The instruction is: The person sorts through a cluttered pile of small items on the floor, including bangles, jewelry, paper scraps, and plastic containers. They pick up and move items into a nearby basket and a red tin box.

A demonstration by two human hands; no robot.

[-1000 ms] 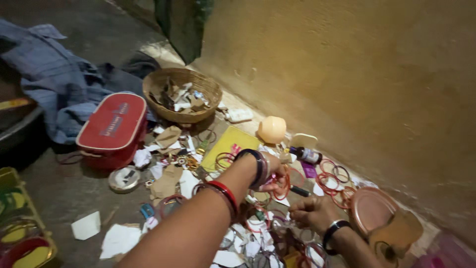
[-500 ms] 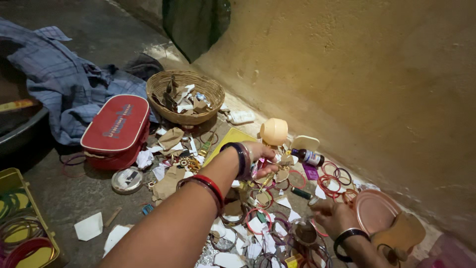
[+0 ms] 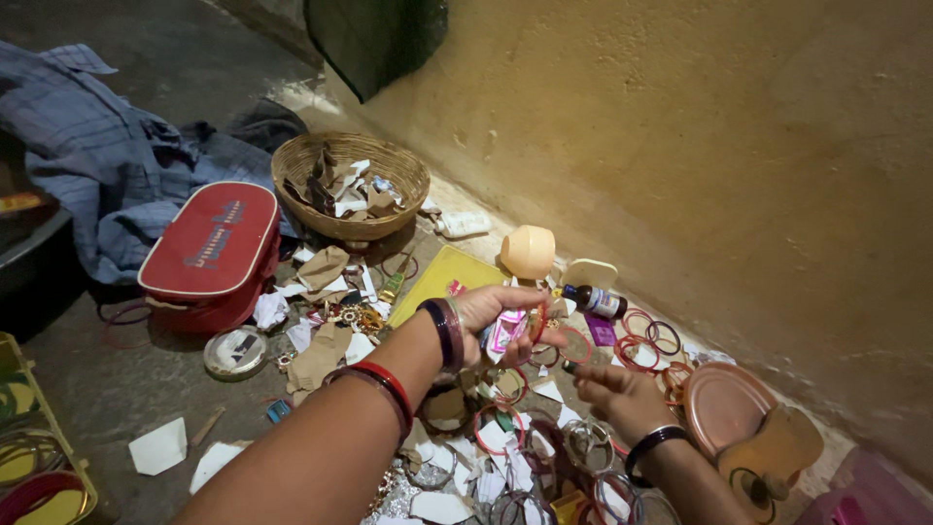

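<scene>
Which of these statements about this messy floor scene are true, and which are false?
1. The left hand holds a small pink packet. True.
2. The woven basket is empty. False: it holds scraps of paper and card.
3. The red case lies shut on the floor beside the basket. True.
4. The right hand grips the small brown bottle. False: the bottle lies on the floor near the wall, apart from both hands.
5. Loose bangles are scattered on the floor. True.
6. The blue cloth covers the basket. False: it lies heaped to the left of the basket, behind the red case.
</scene>
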